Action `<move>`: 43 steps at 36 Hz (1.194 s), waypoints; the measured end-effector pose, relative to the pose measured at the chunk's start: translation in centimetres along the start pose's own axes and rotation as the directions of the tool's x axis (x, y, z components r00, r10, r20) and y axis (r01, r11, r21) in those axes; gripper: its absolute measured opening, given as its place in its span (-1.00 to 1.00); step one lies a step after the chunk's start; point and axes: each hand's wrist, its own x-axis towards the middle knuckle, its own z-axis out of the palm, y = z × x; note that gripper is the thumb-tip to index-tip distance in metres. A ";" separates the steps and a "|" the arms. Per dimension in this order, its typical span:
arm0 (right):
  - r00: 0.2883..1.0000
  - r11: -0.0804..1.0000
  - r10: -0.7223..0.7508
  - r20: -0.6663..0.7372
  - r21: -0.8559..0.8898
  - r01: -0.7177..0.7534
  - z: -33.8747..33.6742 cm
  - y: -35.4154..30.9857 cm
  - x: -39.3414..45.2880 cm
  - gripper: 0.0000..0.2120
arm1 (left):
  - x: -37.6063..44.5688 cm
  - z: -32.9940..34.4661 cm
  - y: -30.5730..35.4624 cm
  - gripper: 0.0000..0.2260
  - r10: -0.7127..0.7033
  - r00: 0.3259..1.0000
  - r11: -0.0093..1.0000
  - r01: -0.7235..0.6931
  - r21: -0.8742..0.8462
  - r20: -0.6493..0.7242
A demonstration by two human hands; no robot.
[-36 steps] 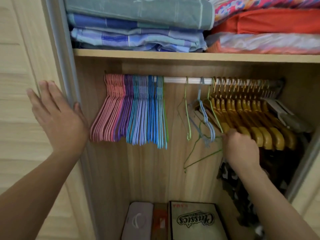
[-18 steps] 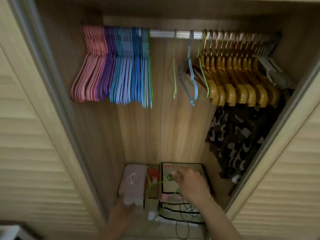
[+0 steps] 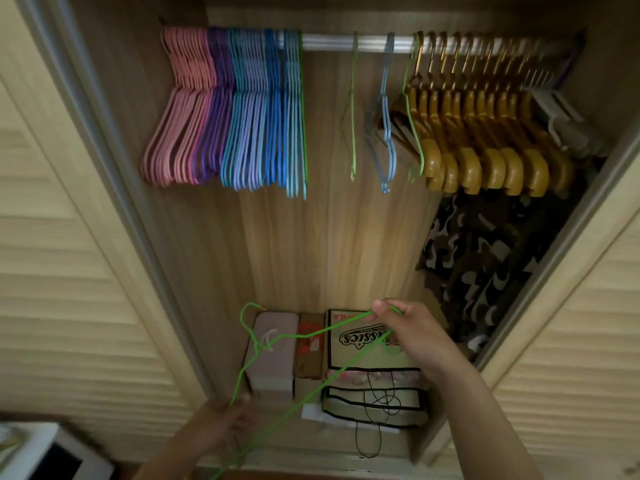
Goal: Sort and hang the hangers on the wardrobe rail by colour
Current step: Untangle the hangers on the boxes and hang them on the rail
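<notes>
Hangers (image 3: 225, 109) are already bunched by colour at the 11 o'clock end of the wardrobe rail (image 3: 329, 42): pink, purple, then blues, all thin coated wire with the same sloped shoulders. So what's changed: a second ago the loose green one was being reached for up among the stragglers, with the left hand flat on the door. Now that green wire hanger (image 3: 294, 336) has been brought down low, around 6 o'clock, in front of the boxes on the wardrobe floor. It's held at both ends: the left hand (image 3: 221, 427) is curled round its lower corner, the right hand (image 3: 412, 336) is pinching the far shoulder, hook pointing up-left. It looks bent out of shape, so it's probably being straightened before rehanging.

Still up on the rail, mid-span: one green hanger (image 3: 353, 109), a pale blue one (image 3: 388, 112), another green (image 3: 414, 126) tucked against the chunky, glossy mustard plastic hangers (image 3: 485, 133) at 1 o'clock. Those greens haven't been grouped yet.
</notes>
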 end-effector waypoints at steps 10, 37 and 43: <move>0.900 0.923 0.332 -0.281 -0.100 -0.371 3.7 8.5 1.8 -0.58 | -2.9 -0.2 1.6 -0.64 -0.101 0.952 0.989 0.127 -0.074 0.288; 0.985 0.989 0.144 0.093 -0.040 -0.141 13.0 3.8 -5.3 -0.73 | -5.2 9.1 7.7 -0.61 0.075 0.987 0.948 -0.027 -0.317 0.139; 0.985 0.999 -0.014 -0.171 -0.042 0.007 9.5 0.4 -4.4 -0.56 | -6.5 5.7 11.1 -0.85 0.409 0.894 0.899 -0.429 -0.085 -0.181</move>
